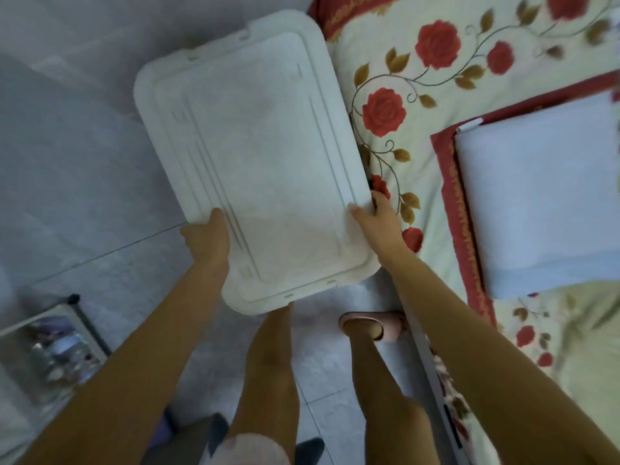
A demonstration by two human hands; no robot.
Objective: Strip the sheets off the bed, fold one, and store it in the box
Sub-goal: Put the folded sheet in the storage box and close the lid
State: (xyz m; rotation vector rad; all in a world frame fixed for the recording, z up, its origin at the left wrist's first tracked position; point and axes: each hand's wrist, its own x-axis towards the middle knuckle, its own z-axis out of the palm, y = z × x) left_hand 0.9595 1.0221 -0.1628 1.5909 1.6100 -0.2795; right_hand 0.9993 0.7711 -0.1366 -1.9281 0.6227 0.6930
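Head view: left hand (206, 239) and right hand (379, 218) each pinch a long side of the white lid (255, 156), thumbs on top, beside the bed (402, 156) whose middle carries the folded sheet (543, 196); best keep it level, moving both hands together.

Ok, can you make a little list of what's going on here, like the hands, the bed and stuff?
left grip: curled round the lid's near left edge
right grip: curled round the lid's near right edge
lid: white, held over the tiled floor, beside the bed
bed: rose-patterned cover
on the bed: folded pale sheet
foot: pink slipper
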